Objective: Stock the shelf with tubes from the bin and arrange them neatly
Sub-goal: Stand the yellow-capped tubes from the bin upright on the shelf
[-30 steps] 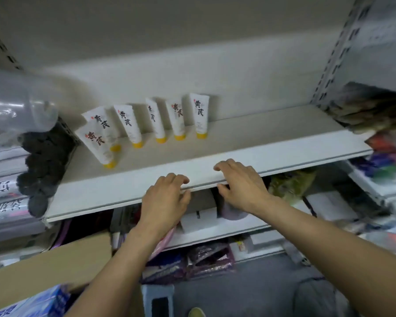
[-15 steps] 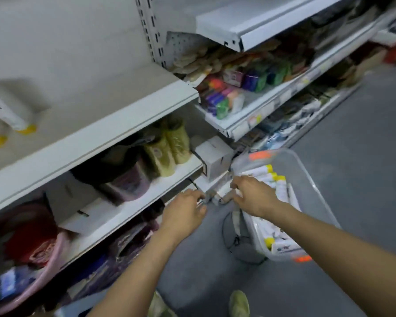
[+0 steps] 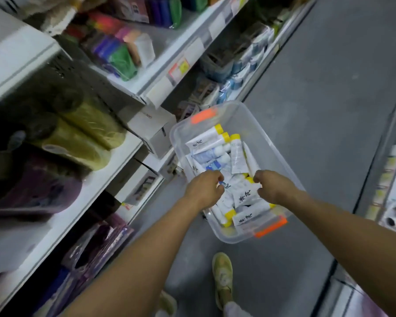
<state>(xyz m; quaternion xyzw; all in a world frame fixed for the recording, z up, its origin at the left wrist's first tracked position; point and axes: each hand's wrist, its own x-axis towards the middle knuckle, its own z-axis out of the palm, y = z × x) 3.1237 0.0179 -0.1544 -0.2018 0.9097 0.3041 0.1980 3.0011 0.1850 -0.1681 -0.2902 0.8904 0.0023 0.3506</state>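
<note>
Grey aisle floor (image 3: 329, 99) runs between store shelving (image 3: 105, 177) on the person's left and a second rack at the far right, and the clear bin (image 3: 270, 143) with orange latches sits low in the aisle beside the shelving.

Both hands are down in the near end of it. The left hand (image 3: 204, 191) has its fingers curled tight over the pile, and it seems to be pinching the end of a bluish tube (image 3: 222, 184), though blur and the knuckles hide the contact. The right hand (image 3: 273, 186) is curled with thumb and fingers just at the edge of a lettered tube (image 3: 245, 196); whether it has hold of that one I cannot tell.

Around the hands lie the rest of the tubes (image 3: 206, 143), white with yellow caps and a few blue ones, heaped crosswise and filling the shelving side of the bin. Its far-right part is bare. No tube shows on any shelf in view.

So this is the picking step, and with so many left the stocking looks far from done. The next move calls for a firm close on one tube in each hand. They should lift straight up so neighbours do not drag along, then be carried to the shelf and stood cap down in a row.

A shoe (image 3: 222, 277) is planted just short of the bin.
</note>
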